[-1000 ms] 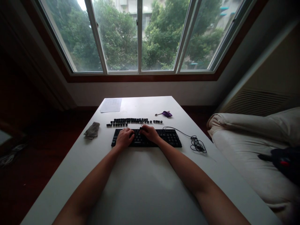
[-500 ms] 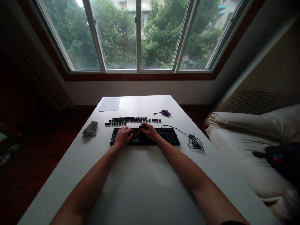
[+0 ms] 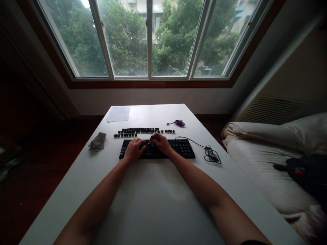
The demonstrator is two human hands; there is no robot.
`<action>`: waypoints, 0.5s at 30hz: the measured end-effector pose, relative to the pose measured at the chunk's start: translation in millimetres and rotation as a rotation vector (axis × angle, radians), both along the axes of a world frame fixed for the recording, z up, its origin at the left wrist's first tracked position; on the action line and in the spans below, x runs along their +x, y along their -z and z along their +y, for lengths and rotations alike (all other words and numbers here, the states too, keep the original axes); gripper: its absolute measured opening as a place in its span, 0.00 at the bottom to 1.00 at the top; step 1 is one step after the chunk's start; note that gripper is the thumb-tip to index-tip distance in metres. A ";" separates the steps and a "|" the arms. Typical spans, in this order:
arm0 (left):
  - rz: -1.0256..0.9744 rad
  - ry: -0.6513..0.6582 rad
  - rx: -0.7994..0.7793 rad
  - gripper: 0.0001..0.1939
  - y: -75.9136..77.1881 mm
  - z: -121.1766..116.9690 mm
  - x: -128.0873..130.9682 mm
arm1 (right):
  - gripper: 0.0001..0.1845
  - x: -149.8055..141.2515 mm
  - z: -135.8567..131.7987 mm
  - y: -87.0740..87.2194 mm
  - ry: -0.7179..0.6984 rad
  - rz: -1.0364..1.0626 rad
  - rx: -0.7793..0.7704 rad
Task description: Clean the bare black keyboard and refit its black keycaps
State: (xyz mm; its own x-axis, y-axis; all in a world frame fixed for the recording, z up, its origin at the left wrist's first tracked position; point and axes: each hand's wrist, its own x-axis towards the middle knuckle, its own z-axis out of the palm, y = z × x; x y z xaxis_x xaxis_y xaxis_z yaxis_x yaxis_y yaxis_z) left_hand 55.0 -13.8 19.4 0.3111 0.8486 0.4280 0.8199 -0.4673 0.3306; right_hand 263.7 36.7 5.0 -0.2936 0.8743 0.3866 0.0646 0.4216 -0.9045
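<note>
A black keyboard (image 3: 180, 148) lies on the white table in front of me. My left hand (image 3: 133, 149) rests over its left part, fingers spread on the keys and thumb pointing right. My right hand (image 3: 160, 142) is above the keyboard's middle, its thumb and fingers pinched on a small black keycap (image 3: 152, 137). Just behind the keyboard, loose black keycaps (image 3: 138, 130) stand in rows. My hands hide part of the keys beneath them.
A grey cloth (image 3: 97, 141) lies to the left, and a sheet of paper (image 3: 119, 114) at the far left. Farther back is a purple object with a thin brush-like stick (image 3: 179, 123). The coiled cable (image 3: 212, 155) is on the right, near a covered sofa (image 3: 251, 149).
My right hand has shifted slightly, its fingertips now a little higher with the keycap showing. My left thumb has moved slightly right. The view has shifted a little.
</note>
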 end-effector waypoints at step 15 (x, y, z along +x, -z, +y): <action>-0.121 0.048 -0.063 0.11 2.6 4.8 -3.3 | 0.18 -11.1 -4.0 5.9 -0.018 0.162 -0.130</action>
